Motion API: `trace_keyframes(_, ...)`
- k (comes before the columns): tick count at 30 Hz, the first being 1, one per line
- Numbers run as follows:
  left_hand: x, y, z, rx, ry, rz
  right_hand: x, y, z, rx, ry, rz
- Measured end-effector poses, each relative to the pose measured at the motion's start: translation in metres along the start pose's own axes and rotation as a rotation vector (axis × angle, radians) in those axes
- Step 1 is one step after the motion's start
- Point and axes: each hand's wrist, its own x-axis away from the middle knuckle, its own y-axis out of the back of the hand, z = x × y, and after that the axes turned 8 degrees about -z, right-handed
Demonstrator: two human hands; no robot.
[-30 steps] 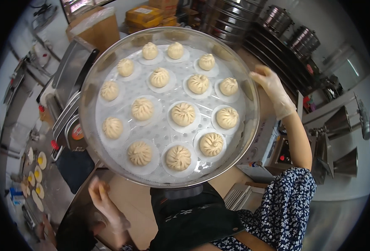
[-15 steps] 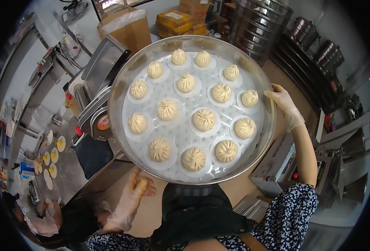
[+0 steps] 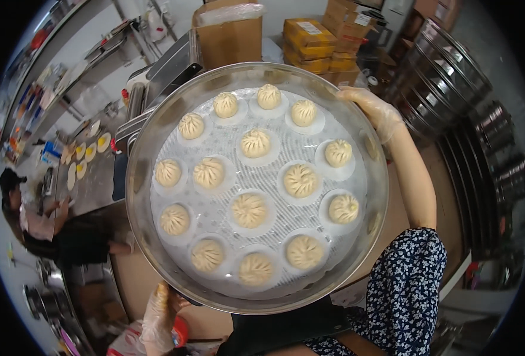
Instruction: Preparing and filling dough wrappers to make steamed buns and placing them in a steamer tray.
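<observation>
A large round metal steamer tray (image 3: 376, 178) is held up in front of me. Inside, several pleated buns (image 3: 255, 143) sit on separate round papers over a perforated white liner (image 3: 215, 204). My right hand (image 3: 374, 111), in a clear glove, is closed round the tray's far right rim. At the near left edge my gloved left hand (image 3: 160, 317) grips the tray from the side, with its fingers partly hidden beneath it. Yellow smears mark the left glove.
To the left a person (image 3: 37, 225) works at a metal table (image 3: 93, 199) bearing flat dough rounds with yellow filling (image 3: 90, 153). Cardboard boxes (image 3: 230, 38) and yellow cartons (image 3: 310, 38) stand at the back. Stacked steamers (image 3: 437, 77) and a dark rack (image 3: 461, 190) line the right.
My left hand, earlier apart from the tray, now grips its near left edge. My right hand is farther along the rim. The view has swung left, and the buns lie turned anticlockwise.
</observation>
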Motion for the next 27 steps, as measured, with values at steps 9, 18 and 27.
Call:
trace_keyframes(9,0.031,-0.057,0.008,0.075,-0.134,-0.305,-0.059,0.014,-0.018,-0.014,0.237,0.231)
trace_keyframes(18,0.016,-0.070,0.005,-0.008,-0.239,-0.439,-0.122,0.025,-0.033,-0.037,0.253,0.474)
trace_keyframes(27,-0.004,-0.072,-0.015,0.035,-0.401,-0.265,-0.065,0.044,-0.020,-0.076,0.400,0.187)
